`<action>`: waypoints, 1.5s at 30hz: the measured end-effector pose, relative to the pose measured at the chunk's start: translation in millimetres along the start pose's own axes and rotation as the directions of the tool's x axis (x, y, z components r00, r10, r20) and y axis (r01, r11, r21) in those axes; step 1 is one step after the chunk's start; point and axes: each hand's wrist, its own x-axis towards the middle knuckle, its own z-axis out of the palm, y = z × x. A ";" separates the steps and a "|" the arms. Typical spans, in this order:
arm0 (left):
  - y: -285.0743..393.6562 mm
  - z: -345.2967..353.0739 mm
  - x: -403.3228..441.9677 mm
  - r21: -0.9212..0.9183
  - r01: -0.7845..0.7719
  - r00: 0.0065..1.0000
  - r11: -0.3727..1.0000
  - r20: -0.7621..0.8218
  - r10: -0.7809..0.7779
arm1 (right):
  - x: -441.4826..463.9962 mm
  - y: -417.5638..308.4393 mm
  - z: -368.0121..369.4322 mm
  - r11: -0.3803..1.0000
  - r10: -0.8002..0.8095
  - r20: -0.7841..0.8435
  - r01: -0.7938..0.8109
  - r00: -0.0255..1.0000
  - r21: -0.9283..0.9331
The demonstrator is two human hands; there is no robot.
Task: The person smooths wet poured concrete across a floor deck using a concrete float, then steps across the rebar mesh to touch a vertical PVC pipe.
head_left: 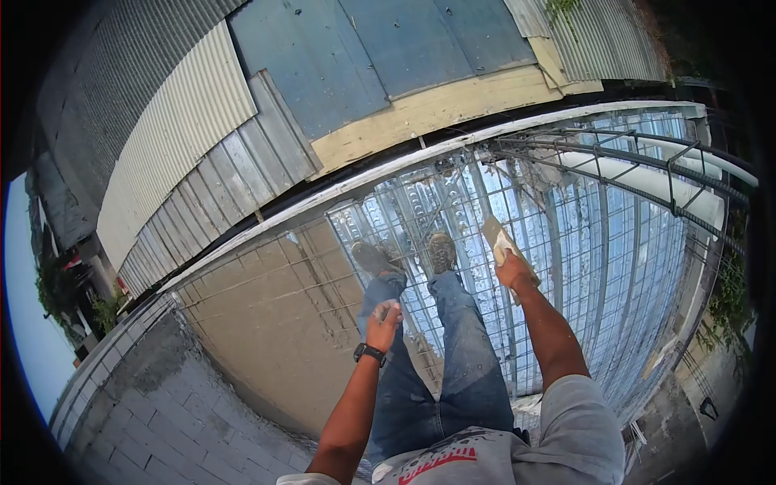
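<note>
My right hand (514,269) grips a flat, pale hand float (493,231), held to the right of my legs above the wire mesh (517,194). The float's face is partly hidden by my fingers. My left hand (384,325), with a dark watch at the wrist, hangs in front of my left shin, its fingers curled in. Whether anything sits inside those fingers is hidden. Below and to the left spreads wet grey-brown concrete (275,323). My shoes stand on the mesh over shiny corrugated metal decking (566,267), near the concrete's edge.
Tied rebar cages (671,174) and white pipes (687,194) reach in from the right. A block wall (153,412) borders the concrete at lower left. Corrugated sheets (190,121) and blue panels (323,56) rise beyond the slab's far edge.
</note>
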 end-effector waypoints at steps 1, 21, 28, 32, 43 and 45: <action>6.4 4.4 -2.8 0.018 -0.004 1.000 1.000 0.015 0.004 | -2.5 10.9 4.5 1.000 0.017 -0.025 -0.018 1.000 -0.017; -27.3 -190.3 29.2 0.400 -0.042 0.999 0.916 0.005 0.044 | -115.5 -44.5 134.8 0.961 0.065 -0.140 -0.025 0.988 0.275; -3.4 -238.1 43.9 0.584 -0.012 1.000 0.811 0.017 0.003 | -153.6 -63.6 182.1 0.868 0.095 -0.158 -0.004 0.983 0.497; 6.1 -214.7 51.3 0.643 -0.078 0.995 0.762 0.097 0.021 | -172.7 -44.1 199.0 0.812 0.157 -0.145 -0.044 0.977 0.582; 9.2 -48.5 32.7 0.743 -0.327 0.922 0.585 0.387 0.023 | -252.7 69.8 307.5 0.644 0.395 -0.278 -0.048 0.875 0.764; 2.0 -22.4 20.1 0.801 -0.352 0.909 0.484 0.416 -0.028 | -277.7 89.6 321.6 0.556 0.458 -0.179 -0.124 0.871 0.822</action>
